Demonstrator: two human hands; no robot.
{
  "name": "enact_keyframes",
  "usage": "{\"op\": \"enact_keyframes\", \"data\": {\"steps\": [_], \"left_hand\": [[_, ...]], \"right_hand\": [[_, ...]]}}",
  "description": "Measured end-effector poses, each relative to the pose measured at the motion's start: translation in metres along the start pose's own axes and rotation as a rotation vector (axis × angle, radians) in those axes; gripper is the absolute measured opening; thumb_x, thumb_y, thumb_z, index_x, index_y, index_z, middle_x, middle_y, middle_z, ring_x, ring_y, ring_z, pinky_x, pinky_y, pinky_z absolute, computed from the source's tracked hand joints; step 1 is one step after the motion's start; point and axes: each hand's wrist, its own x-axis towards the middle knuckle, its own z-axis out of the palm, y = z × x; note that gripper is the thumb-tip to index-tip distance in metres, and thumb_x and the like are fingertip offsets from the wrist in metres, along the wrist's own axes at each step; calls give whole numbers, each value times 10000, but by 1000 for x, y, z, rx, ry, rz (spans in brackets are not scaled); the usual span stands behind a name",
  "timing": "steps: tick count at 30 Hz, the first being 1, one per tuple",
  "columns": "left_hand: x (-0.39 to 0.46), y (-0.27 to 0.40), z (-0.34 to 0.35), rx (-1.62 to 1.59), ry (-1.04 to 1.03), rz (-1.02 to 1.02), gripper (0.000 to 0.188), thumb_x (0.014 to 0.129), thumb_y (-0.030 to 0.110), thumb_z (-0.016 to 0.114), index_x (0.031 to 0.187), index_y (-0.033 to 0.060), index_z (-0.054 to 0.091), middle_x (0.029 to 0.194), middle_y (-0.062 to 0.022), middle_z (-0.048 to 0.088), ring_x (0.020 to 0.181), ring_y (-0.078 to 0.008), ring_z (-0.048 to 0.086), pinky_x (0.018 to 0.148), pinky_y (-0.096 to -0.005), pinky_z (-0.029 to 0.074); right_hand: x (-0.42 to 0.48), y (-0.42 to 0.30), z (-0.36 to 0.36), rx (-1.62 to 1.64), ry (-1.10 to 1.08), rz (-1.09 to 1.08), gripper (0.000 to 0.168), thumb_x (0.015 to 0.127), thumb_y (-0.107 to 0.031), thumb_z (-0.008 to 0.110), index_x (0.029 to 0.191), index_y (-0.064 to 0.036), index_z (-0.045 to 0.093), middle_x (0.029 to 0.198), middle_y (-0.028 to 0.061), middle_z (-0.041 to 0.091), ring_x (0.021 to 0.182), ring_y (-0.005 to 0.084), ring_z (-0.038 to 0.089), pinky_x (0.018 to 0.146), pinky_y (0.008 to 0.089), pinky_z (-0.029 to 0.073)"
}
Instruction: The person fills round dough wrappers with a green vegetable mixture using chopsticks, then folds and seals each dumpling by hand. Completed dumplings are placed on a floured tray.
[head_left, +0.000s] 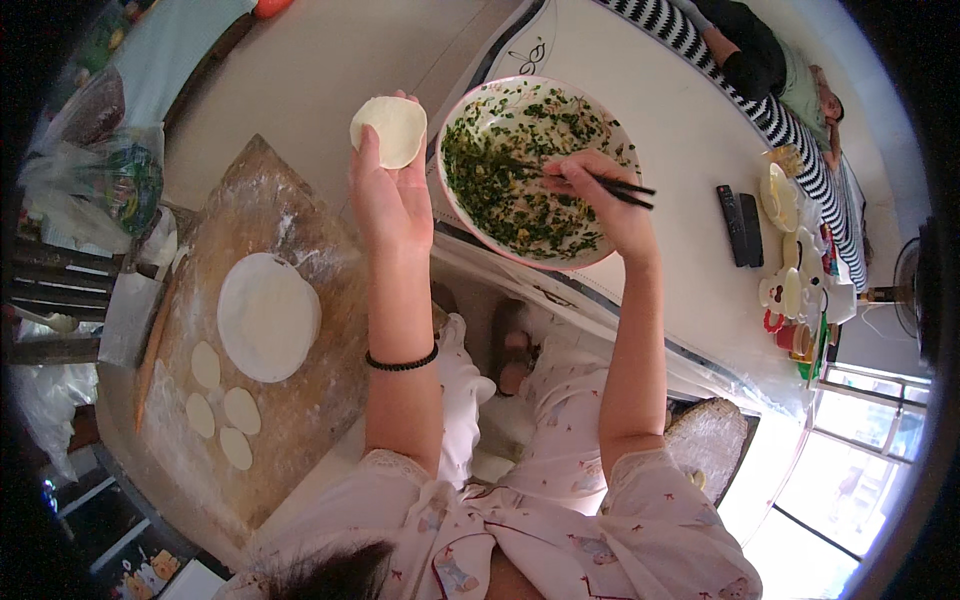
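Note:
A round dough wrapper lies flat across the fingers of my left hand, with the thumb pressing on its near edge. My right hand grips a pair of black chopsticks. Their tips reach into chopped green filling in a large white bowl with a pink rim. The filling is heaped toward the bowl's left side, and bits of it cling to the inner wall. The wrapper is bare and held just left of the bowl.
On a floured wooden board at left lie several dough rounds, a white round container and a rolling pin. The table carries a remote control. Beyond it, a person lies on a striped cover.

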Motion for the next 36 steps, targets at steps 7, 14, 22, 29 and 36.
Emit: {"op": "enact_keyframes", "data": {"steps": [7, 14, 22, 29, 36], "left_hand": [[-1, 1, 2, -16, 25, -24, 391, 1004, 203, 329, 1290, -59, 375, 1250, -196, 508, 1180, -283, 506, 1023, -380, 423], [2, 13, -3, -4, 43, 72, 361, 997, 200, 335, 1269, -27, 404, 1235, -165, 525, 1156, -264, 523, 1009, -364, 435], [8, 40, -14, -2, 105, 192, 363, 987, 219, 353, 1248, -23, 424, 1199, -159, 554, 1144, -242, 535, 962, -354, 454], [6, 58, -17, -48, 106, 228, 375, 984, 212, 354, 1241, -53, 419, 1228, -177, 541, 1155, -258, 531, 970, -353, 450], [5, 56, -20, -14, 118, 187, 365, 977, 179, 362, 1255, -54, 405, 1239, -185, 527, 1151, -280, 529, 981, -366, 455]], "right_hand": [[-6, -22, -8, 18, 224, 66, 545, 985, -437, 386, 866, 53, 592, 828, 128, 613, 734, 231, 660, 701, 326, 559], [40, -57, 71, -276, 474, -32, 583, 978, -447, 366, 727, 25, 598, 647, 118, 605, 607, 219, 644, 601, 327, 517], [84, -63, 148, -983, 253, -326, 386, 914, -298, 496, 741, 20, 630, 722, 211, 617, 667, 375, 627, 617, 433, 520], [17, -50, 158, -1004, 94, -413, 242, 878, -176, 533, 715, -6, 589, 736, 163, 573, 679, 360, 615, 629, 423, 507], [-40, -48, 83, -564, 92, -352, 256, 939, -192, 504, 785, 10, 540, 718, 139, 514, 670, 279, 551, 623, 379, 437]]}}
